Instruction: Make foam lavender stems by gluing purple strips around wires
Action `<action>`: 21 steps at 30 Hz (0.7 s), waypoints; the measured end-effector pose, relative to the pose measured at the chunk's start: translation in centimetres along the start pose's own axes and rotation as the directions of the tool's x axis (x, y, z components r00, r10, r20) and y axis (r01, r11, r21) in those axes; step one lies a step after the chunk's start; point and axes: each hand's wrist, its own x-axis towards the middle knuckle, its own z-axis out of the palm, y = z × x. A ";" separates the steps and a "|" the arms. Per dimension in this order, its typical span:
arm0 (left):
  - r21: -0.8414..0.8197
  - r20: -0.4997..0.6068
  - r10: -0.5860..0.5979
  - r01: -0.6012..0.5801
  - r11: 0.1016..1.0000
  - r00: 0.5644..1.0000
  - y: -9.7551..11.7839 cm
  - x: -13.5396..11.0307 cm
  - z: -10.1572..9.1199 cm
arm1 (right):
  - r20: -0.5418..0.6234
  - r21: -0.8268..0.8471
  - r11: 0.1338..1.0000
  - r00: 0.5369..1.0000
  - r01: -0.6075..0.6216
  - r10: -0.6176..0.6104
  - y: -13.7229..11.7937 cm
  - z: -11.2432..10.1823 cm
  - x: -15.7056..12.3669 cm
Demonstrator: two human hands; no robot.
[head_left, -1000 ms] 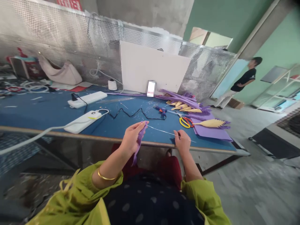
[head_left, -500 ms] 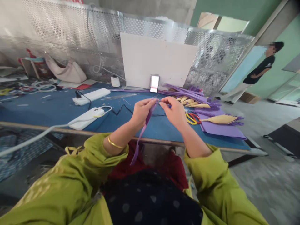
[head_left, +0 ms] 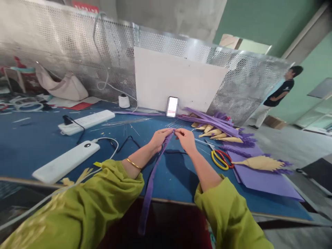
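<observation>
My left hand (head_left: 160,137) pinches the top end of a long purple strip (head_left: 150,183), which hangs down past the front edge of the blue table (head_left: 31,145). My right hand (head_left: 184,138) meets it fingertip to fingertip, pinched on the same end of the strip; a thin wire there is too fine to make out. Both hands hover over the table's middle. Yellow-and-red scissors (head_left: 220,159) lie just right of my right hand.
Purple sheets (head_left: 261,176) with cream cones and purple fringes (head_left: 259,162) lie at the right. Two white power strips (head_left: 66,162) with cables sit at the left. A phone (head_left: 172,106) leans on a white board. A person (head_left: 277,97) stands far right.
My right hand left the wire on the table edge and came up to meet my left hand at the strip's top. Both hands then moved forward over the table.
</observation>
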 end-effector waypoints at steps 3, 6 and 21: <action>-0.002 0.031 -0.037 0.037 0.999 0.999 -0.6 0.2 -0.6 | 0.007 0.070 0.996 0.998 -0.063 0.063 0.6 0.4 -0.2; -0.027 0.081 -0.050 0.052 0.998 0.995 -0.7 0.1 -0.6 | 0.013 0.091 0.992 0.996 -0.084 0.083 0.5 0.3 -0.3; -0.042 0.046 -0.137 0.139 0.989 0.989 -0.2 -1.0 -0.3 | 0.099 0.133 0.971 0.977 -0.199 0.187 0.1 -0.3 -0.7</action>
